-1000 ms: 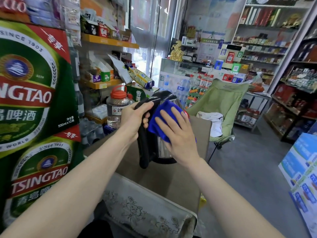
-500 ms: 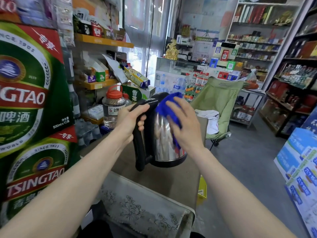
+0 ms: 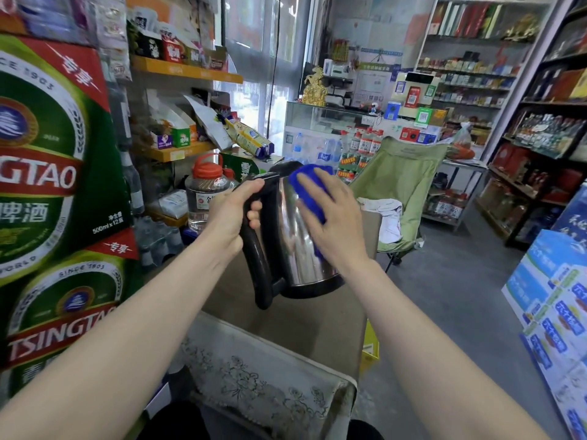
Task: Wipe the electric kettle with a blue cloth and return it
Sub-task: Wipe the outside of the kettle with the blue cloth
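Head view shows the left hand (image 3: pixel 233 214) closed in a full fist around the top of the curved black plastic handle (image 3: pixel 259 249) of a shiny stainless-steel electric kettle (image 3: pixel 295 236), thumb lying along the handle's upper bar and fingertips curling back through the loop. The kettle hangs tilted above a brown tabletop (image 3: pixel 305 322), its black base clear of the surface. Right hand (image 3: pixel 336 223) lies flat with fingers spread and extended, pressing a bright blue cloth (image 3: pixel 309 185) against the kettle's upper right side; cloth shows beyond the fingertips and below the palm. Beyond the fingers stands a folding green fabric chair (image 3: pixel 400 173).
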Available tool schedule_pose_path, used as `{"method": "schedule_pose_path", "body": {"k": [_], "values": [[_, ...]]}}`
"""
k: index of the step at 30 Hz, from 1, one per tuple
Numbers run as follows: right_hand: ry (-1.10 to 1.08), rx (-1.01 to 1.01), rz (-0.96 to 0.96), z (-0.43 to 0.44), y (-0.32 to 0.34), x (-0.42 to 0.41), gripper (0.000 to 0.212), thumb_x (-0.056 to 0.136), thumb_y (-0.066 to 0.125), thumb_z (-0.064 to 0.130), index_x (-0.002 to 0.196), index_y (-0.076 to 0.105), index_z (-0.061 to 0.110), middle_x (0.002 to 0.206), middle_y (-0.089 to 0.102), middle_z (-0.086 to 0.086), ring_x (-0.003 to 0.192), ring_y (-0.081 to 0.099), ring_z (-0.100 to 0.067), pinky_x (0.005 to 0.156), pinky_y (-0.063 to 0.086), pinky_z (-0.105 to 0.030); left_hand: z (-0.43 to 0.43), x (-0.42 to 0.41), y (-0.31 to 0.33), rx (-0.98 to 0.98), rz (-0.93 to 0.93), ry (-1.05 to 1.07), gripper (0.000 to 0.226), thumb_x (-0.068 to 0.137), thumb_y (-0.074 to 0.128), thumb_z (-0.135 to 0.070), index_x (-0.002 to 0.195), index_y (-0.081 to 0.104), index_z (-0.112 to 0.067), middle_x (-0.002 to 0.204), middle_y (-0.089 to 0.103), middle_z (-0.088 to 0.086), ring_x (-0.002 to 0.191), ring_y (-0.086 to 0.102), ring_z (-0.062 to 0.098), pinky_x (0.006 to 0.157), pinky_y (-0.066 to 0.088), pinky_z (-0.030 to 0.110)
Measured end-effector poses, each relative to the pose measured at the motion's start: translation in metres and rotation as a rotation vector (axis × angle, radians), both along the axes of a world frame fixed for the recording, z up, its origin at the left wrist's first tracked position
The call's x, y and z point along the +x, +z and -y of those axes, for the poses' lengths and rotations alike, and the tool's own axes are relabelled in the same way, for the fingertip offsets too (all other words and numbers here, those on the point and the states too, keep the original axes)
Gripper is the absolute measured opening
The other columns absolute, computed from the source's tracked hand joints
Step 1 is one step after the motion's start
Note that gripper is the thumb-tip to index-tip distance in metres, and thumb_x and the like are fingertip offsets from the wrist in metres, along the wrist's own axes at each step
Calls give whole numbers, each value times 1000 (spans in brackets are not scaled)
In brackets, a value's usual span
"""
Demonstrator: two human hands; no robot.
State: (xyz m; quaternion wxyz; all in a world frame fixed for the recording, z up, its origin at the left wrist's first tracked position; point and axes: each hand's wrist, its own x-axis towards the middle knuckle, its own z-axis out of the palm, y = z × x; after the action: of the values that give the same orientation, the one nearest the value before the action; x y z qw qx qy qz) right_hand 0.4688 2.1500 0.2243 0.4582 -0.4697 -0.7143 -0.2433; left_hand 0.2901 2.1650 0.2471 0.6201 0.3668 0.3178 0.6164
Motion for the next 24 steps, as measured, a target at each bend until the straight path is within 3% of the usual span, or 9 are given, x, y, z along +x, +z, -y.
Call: {"method": "schedule_pose_path", "body": {"k": [2,5,7,10,16,18,21,22,24], "values": [[123,134,313,-3,-20,-2,38,96,67,34,129,72,16,142,63,-15,138,44,-37,113,39,-61,-5,-1,2,-29,23,36,13,85,68,-21,91,62,-10,49,48,-3,36,35,6,34,28,16],[198,138,633,-8,-35,16,37,95,69,35,130,72,20,142,63,-12,138,49,-47,111,39,-65,-8,-6,-3,-34,-3,69,17,84,69,-21,94,62,-9,51,48,-2,37,36,7,35,28,17],[187,120,543,-16,-23,23,37,97,67,28,132,70,17,144,61,-14,138,49,-46,113,40,-62,-6,-9,-6,-43,-16,54,16,85,68,-20,94,61,-9,51,47,-1,37,35,7,35,27,17],[40,28,120,-13,-3,5,40,96,67,26,135,68,18,147,59,-12,138,49,-41,116,38,-57,-5,-8,-7,-42,12,14,10,87,66,-20,88,61,-11,50,47,-2,37,36,6,34,27,16],[193,141,601,-5,-47,11,39,96,67,33,134,68,22,145,61,-10,142,45,-42,117,34,-60,-13,-18,-12,-49,133,51,15,87,65,-24,94,59,-12,52,45,-4,36,36,4,32,29,15],[180,116,352,-8,-40,17,40,99,62,33,137,66,21,148,58,-11,143,44,-36,120,34,-52,-13,-20,-15,-43,140,31,16,88,64,-24,97,59,-12,52,44,-4,37,36,4,31,29,15],[30,-77,-287,-3,-16,9,40,104,53,40,140,63,25,148,58,1,141,46,-15,121,35,-42,-11,-17,-14,-14,153,-7,13,88,63,-23,94,60,-12,53,44,-4,37,35,4,31,29,15],[-18,-131,-374,0,-11,4,42,104,52,40,142,61,26,148,58,2,141,46,-16,120,35,-43,-10,-16,-13,0,146,-4,11,88,63,-23,92,61,-13,53,45,-4,37,35,4,32,29,15],[-12,-131,-279,5,-19,-5,47,103,53,39,147,56,24,151,55,-4,144,44,-26,121,33,-46,-9,-14,-9,13,132,14,9,88,64,-21,90,62,-13,52,46,-4,37,35,4,32,29,15]]}}
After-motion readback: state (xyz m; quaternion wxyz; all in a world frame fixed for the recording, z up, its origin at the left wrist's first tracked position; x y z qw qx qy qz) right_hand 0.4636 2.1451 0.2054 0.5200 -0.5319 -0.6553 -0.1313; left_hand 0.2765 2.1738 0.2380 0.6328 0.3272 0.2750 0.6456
